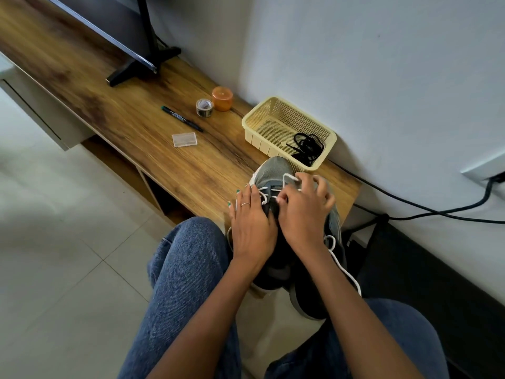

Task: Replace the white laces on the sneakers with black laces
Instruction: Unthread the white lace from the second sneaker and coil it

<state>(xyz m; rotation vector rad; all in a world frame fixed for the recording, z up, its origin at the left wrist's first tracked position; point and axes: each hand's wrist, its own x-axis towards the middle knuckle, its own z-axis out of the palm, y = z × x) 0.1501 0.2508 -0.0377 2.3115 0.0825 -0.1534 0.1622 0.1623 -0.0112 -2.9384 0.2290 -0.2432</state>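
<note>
2 hands [252,228] [303,212] on sneaker [273,170], white lace [289,177] (pinched)

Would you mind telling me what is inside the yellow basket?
A tangled bundle of black laces lies in the near right corner of the yellow basket. The sneaker toe covers part of the near wall.

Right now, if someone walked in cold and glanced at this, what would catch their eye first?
Probably the two hands on the grey sneaker at the wooden shelf's near end: the right hand pinches a loop of white lace, and the left hand rests flat on the shoe. Just behind sits a yellow basket holding black laces.
</note>
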